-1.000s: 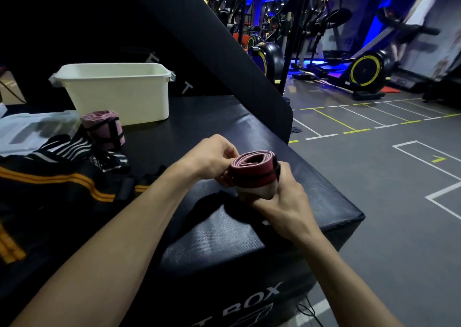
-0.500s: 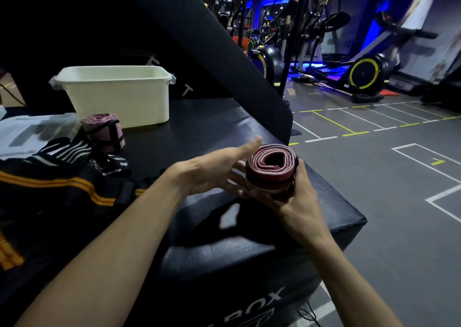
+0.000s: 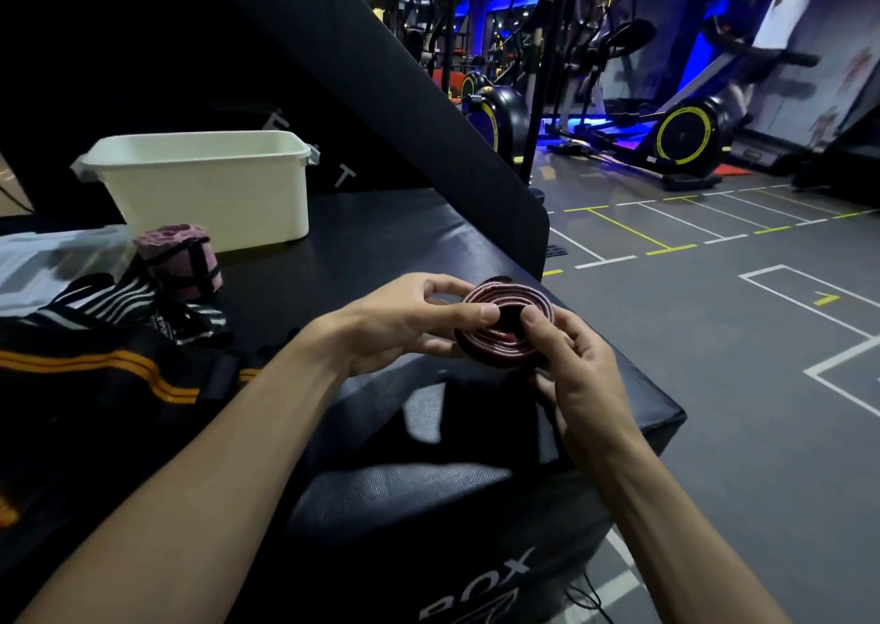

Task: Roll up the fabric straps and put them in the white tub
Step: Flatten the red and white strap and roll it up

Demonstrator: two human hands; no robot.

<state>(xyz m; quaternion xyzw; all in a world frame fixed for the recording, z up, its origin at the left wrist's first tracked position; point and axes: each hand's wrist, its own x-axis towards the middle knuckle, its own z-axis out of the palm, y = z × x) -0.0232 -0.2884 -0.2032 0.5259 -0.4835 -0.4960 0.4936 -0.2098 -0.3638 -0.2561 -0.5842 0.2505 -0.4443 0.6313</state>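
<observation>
- A commercial gym, dimly lit, with blue accent lighting along the far wall.
- Elliptical trainers (image 3: 685, 135) with black flywheels ringed in yellow stand in a row at the back.
- A treadmill (image 3: 762, 71) slopes up at the far right, with a blurred person (image 3: 781, 9) on it.
- The grey rubber floor (image 3: 714, 338) carries white and yellow painted lane and box markings.
- Close by, a black padded plyometric box (image 3: 381, 495), printed with the letters "BOX", serves as the table.
</observation>
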